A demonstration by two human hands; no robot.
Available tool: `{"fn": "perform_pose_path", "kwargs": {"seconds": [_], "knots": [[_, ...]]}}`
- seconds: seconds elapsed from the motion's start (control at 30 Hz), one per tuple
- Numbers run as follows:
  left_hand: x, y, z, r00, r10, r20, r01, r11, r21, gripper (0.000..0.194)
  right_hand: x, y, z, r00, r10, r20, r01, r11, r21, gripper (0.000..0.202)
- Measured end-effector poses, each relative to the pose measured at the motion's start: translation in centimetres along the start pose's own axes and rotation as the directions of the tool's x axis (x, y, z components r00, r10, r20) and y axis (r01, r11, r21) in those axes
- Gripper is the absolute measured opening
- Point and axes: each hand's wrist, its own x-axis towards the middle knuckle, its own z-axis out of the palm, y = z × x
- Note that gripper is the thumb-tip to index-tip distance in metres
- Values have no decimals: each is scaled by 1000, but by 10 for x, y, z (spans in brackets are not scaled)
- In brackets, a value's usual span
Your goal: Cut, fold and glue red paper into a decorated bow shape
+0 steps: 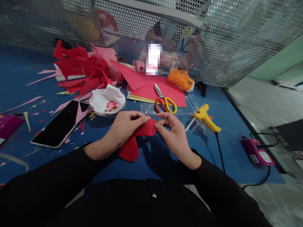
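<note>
Both my hands hold a piece of folded red paper [146, 128] above the front of the blue table. My left hand [125, 128] pinches its upper left part, thumb on top; a red flap hangs down below that wrist. With thumb and fingertips, my right hand [172, 131] grips the paper's right corner. Just beyond my hands lie scissors [163, 100] with red and yellow handles, partly on a stack of coloured paper [165, 90]. A bowl [107, 100] lined with white paper, holding small red and coloured bits, stands beyond my left hand.
A yellow glue gun [205, 118] with its cord lies at right, near a purple power strip [258, 152]. At left are a dark phone [60, 124], paper scraps and a pile of red cuttings [82, 67]. An orange packet [181, 79] sits before the perforated metal screen [132, 25].
</note>
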Motion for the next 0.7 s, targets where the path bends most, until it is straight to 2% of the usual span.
{"fn": "perform_pose_path", "kwargs": {"seconds": [0.13,0.4,0.63,0.7], "knots": [[0,0,2,999,-34,7,34,993,-116,33,1,-1,0,1000,-5,-2,5,1000,18,25],[0,0,1,1000,10,-18,-10,999,37,29,0,2,0,1000,11,27,-11,1000,-25,25],[0,0,2,999,-36,-4,36,994,-101,37,0,0,0,1000,3,5,-3,1000,15,25],[-1,1,2,999,-30,-14,29,995,-95,37,0,1,1,1000,2,3,-2,1000,17,25]]}}
